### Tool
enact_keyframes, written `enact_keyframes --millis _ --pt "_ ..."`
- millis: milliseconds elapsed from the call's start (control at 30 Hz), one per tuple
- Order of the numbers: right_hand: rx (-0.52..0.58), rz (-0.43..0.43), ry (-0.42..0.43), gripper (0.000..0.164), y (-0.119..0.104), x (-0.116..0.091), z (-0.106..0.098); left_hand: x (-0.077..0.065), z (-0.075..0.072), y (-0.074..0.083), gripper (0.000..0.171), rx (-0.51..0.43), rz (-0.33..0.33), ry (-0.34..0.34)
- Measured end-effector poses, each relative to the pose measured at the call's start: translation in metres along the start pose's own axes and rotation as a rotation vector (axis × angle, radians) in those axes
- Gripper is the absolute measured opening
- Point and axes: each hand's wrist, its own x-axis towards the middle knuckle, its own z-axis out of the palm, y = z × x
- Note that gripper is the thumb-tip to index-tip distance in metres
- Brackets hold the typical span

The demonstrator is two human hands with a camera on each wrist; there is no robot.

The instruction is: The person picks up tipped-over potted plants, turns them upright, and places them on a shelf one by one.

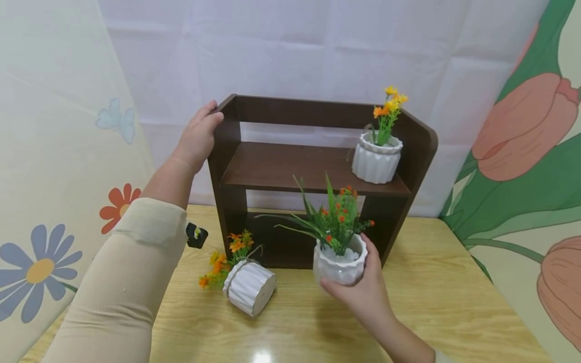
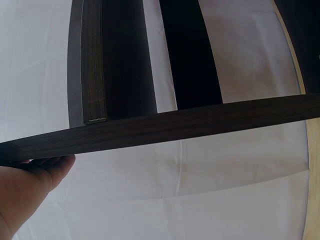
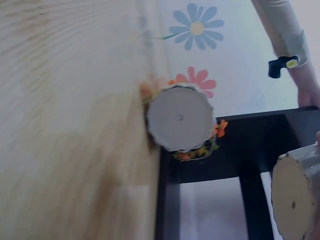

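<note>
My left hand holds the upper left side panel of a dark brown two-tier shelf. In the left wrist view, the fingers of that hand lie along the panel's edge. My right hand grips a white ribbed pot of long green leaves and small red flowers, thumb in front and fingers round its right side. This pot is raised in front of the lower tier. In the right wrist view, the underside of the held pot shows at the right edge.
Another white pot with orange flowers lies on its side on the wooden table, by the shelf's lower left. A third pot, with yellow-orange flowers, stands upright at the upper tier's right end. Floral-printed sheets hang at both sides.
</note>
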Motion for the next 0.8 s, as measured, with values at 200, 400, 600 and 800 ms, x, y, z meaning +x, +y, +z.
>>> enact_keyframes --millis 200,400,600,800 --pt "-0.034 -0.039 0.067 0.115 -0.017 0.003 0.002 0.001 0.000 -0.001 0.061 0.002 -0.003 0.002" --pt "-0.059 -0.077 0.148 0.115 -0.037 0.009 0.005 0.001 0.000 -0.002 0.061 -0.005 0.004 0.006" --pt "-0.093 -0.110 0.194 0.114 -0.050 0.017 0.009 0.000 0.000 -0.001 0.061 0.004 0.002 0.010" --pt "-0.092 -0.147 0.212 0.114 -0.062 0.027 0.011 0.001 0.000 -0.002 0.061 -0.008 0.007 0.001"
